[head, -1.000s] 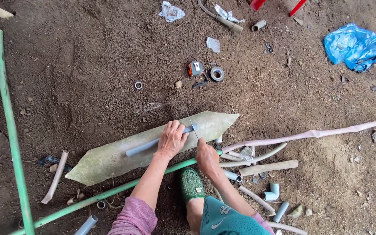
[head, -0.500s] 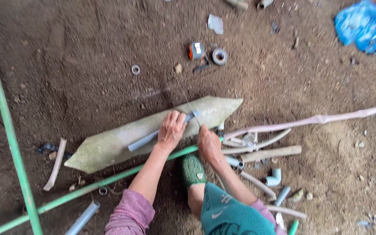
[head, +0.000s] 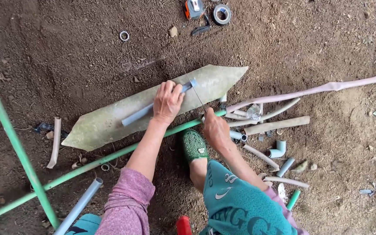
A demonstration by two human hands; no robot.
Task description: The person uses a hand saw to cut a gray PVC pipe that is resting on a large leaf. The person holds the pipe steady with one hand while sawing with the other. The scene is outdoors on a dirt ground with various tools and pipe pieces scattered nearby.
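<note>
Head view: left hand [head: 167, 102] presses flat, fingers clamped over one grey pipe [head: 153, 109] lying along the pointed green board [head: 109, 124], near its right tip. Right hand [head: 215, 129] is clenched just below the board's lower edge; what it grips, I cannot tell. One green shoe [head: 194, 146] between the arms. Open dirt floor [head: 66, 52] above the board.

A short grey plastic pipe [head: 141, 113] lies flat along a long, pale green board [head: 109, 124] with pointed ends, which rests slantwise on the dirt. The left hand [head: 167, 102] presses down on the pipe's upper part. Near the pipe's upper end, a thin saw blade [head: 195, 91] crosses the board, its handle gripped by the right hand [head: 215, 128] just below the board's lower edge.
</note>
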